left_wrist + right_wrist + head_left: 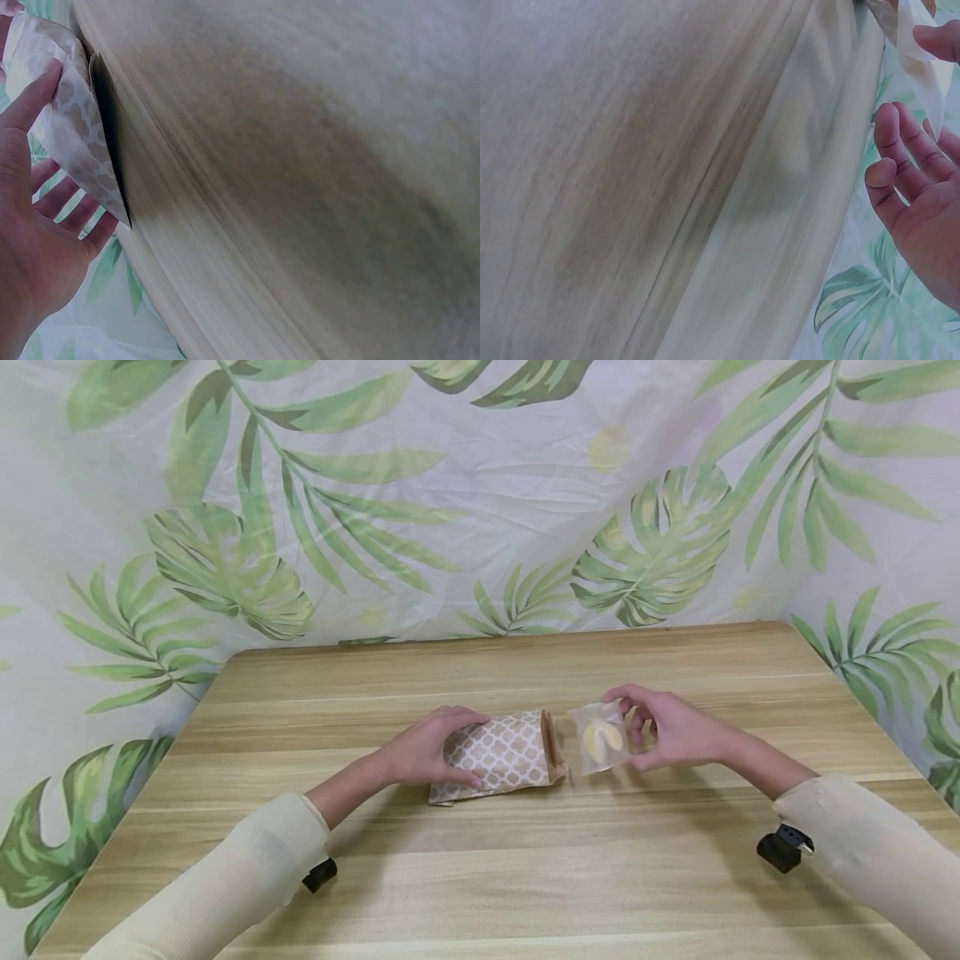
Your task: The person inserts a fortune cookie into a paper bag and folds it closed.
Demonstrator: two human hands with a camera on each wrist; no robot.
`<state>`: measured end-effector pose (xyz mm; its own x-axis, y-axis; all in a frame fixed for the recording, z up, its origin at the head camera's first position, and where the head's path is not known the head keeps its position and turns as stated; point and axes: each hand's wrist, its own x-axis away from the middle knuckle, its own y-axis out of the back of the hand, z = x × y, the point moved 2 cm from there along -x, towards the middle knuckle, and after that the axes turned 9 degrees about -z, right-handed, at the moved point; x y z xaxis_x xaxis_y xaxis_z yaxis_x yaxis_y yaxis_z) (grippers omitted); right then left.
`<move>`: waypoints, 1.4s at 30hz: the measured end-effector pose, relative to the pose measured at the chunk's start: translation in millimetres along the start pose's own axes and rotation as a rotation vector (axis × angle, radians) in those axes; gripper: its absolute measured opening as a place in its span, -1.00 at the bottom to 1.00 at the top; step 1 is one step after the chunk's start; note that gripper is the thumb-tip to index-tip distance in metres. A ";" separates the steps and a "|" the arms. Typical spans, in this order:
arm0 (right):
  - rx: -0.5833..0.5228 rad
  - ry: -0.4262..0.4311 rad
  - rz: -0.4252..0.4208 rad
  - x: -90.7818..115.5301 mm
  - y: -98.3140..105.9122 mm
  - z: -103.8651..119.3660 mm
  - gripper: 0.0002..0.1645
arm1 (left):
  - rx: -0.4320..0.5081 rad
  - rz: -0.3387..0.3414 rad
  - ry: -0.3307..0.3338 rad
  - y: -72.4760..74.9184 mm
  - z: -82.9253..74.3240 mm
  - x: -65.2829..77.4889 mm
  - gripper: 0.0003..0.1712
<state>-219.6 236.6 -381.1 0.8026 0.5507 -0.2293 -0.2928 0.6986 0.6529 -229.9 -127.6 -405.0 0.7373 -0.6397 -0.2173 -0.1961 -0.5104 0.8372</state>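
Note:
A brown paper bag (510, 752) with a white lattice pattern lies on its side, its open mouth facing right. My left hand (427, 747) grips its closed end, thumb on the near side and fingers along the far side; the left wrist view shows the same hold on the bag (75, 131). Just right of the mouth, my right hand (678, 731) pinches the right edge of a clear packet with a pale folded fortune cookie (602, 741) inside. In the right wrist view the packet (924, 82) is partly cut off by the frame. The bag's inside is mostly hidden.
Both hands work over a wood-grain table (480, 877) with rounded far corners. Behind it hangs a white cloth (510, 485) printed with green leaves. A dark wrist device (783, 847) sits under the right sleeve, another (320, 875) under the left.

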 end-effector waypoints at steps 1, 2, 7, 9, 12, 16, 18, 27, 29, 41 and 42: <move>-0.003 0.004 0.001 -0.2 -0.5 0.0 -0.09 | -0.003 0.004 0.003 0.2 -0.4 -0.1 0.05; -0.005 0.012 0.000 -0.6 -1.2 0.4 -0.09 | -0.010 0.007 0.003 0.4 -0.8 -0.2 0.06; 0.004 0.014 0.007 -2.4 -4.4 1.8 -0.10 | -0.021 0.018 0.019 1.1 -1.9 0.1 0.09; 0.002 0.007 0.013 -3.0 -5.4 3.9 -0.10 | -0.023 0.021 0.022 1.1 -2.2 0.4 0.09; 0.002 0.012 0.018 -3.9 -6.5 7.4 -0.09 | -0.026 0.018 0.015 1.0 -2.1 0.8 0.08; 0.014 0.018 0.016 -5.0 -8.2 8.9 -0.09 | -0.015 0.010 0.013 1.2 -1.8 1.3 0.07; 0.021 0.022 0.013 -5.9 -9.5 9.4 -0.10 | -0.005 0.011 0.020 1.1 -1.7 1.4 0.06; 0.043 0.021 -0.007 -12.3 -13.9 13.5 -0.11 | 0.005 0.011 0.020 -0.2 -0.3 0.3 0.05; 0.064 0.019 -0.018 -14.2 -15.1 14.5 -0.11 | 0.003 0.010 0.020 -0.3 -0.2 -0.1 0.06; 0.152 -0.021 0.008 -21.6 -22.6 21.4 -0.12 | 0.006 0.009 0.015 -0.1 -0.2 -0.2 0.06; 0.159 -0.021 0.017 -22.0 -23.1 21.7 -0.12 | 0.007 0.011 0.019 0.1 -0.4 -0.3 0.06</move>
<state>-219.2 198.4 -375.5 0.8093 0.5510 -0.2033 -0.2219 0.6073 0.7629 -229.9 -127.2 -404.7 0.7475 -0.6339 -0.1986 -0.2082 -0.5075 0.8361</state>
